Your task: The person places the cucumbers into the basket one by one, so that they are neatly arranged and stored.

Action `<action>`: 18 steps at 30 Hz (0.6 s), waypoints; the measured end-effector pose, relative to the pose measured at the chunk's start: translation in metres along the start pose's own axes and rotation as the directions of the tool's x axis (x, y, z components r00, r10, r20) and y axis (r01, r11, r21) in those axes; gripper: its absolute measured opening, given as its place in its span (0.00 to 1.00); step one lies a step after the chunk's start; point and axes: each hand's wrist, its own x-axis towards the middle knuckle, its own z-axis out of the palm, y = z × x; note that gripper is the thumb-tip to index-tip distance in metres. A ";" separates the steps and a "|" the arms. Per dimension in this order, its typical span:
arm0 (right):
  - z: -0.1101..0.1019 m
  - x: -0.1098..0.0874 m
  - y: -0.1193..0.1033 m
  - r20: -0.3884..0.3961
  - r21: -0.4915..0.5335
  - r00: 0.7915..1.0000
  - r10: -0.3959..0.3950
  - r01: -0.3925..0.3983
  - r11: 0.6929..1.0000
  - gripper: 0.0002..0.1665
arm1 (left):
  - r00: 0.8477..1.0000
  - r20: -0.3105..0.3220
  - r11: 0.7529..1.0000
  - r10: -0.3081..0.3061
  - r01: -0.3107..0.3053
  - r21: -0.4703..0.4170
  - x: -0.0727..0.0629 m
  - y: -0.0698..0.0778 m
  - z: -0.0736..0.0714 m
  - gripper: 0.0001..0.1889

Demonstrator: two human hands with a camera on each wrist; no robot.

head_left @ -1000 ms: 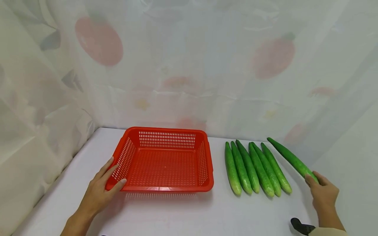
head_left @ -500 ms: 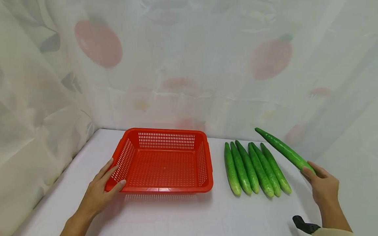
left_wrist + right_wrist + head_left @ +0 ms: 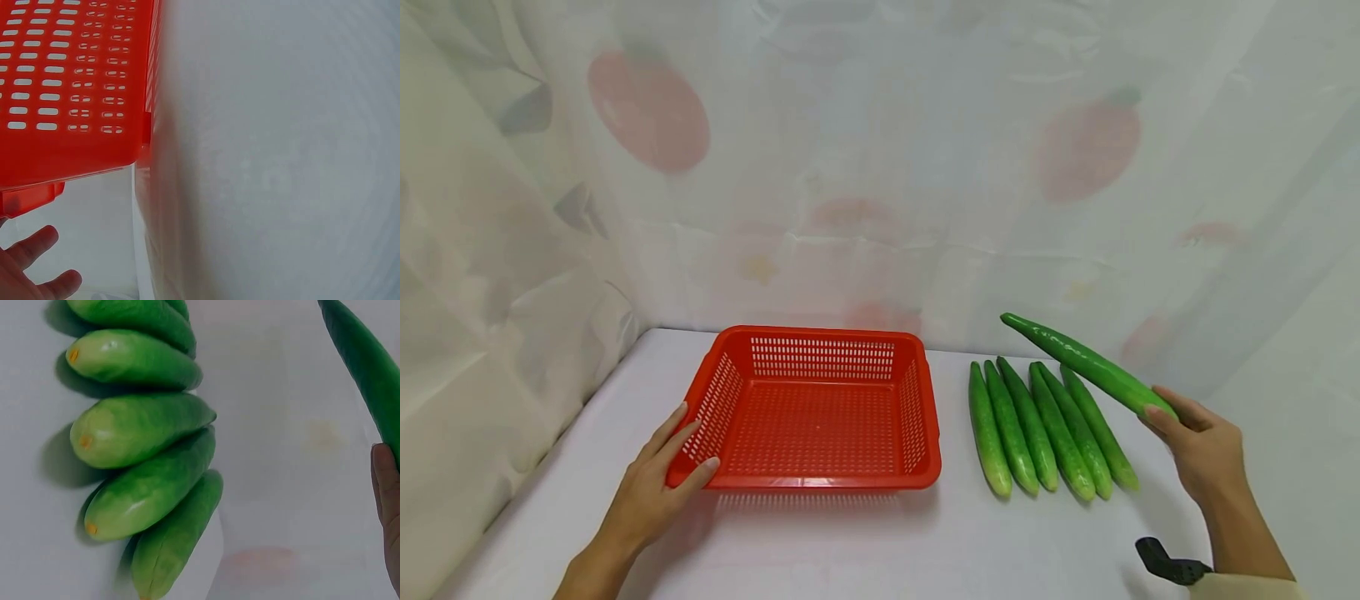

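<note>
My right hand (image 3: 1206,446) grips a long green cucumber (image 3: 1078,357) by its paler, thicker end, thumb on the near side. The cucumber is raised, its dark tip pointing to the far left over the right part of a row of several cucumbers (image 3: 1028,425) on the table. In the right wrist view the held cucumber (image 3: 369,369) stands at the right edge, apart from the row. My left hand (image 3: 643,492), fingers spread and relaxed, rests at the left front corner of a red plastic basket (image 3: 820,482). No items show inside the basket.
A white cloth (image 3: 850,550) covers the table. Pale curtains (image 3: 880,167) printed with fruit hang behind it and along the sides. A black strap-like piece (image 3: 1168,565) juts out at the right sleeve (image 3: 1247,587).
My right hand has lifted the cucumber up and shifted left, so its tip has swung over the row. The left hand and basket stay put.
</note>
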 end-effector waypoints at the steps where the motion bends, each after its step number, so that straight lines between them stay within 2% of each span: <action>1: 0.002 0.000 -0.001 0.012 -0.010 1.000 -0.008 0.008 1.000 0.24 | 1.000 0.001 1.000 -0.001 0.001 0.001 0.000 0.000 0.000 0.32; 8: 0.018 0.000 -0.008 0.062 -0.100 0.998 -0.028 0.034 0.994 0.23 | 1.000 -0.001 1.000 -0.005 0.005 0.001 0.000 -0.002 0.001 0.32; 18: 0.040 -0.001 -0.013 0.182 -0.063 0.981 -0.072 0.085 0.994 0.22 | 1.000 -0.004 1.000 -0.002 0.002 -0.005 0.000 -0.005 0.004 0.32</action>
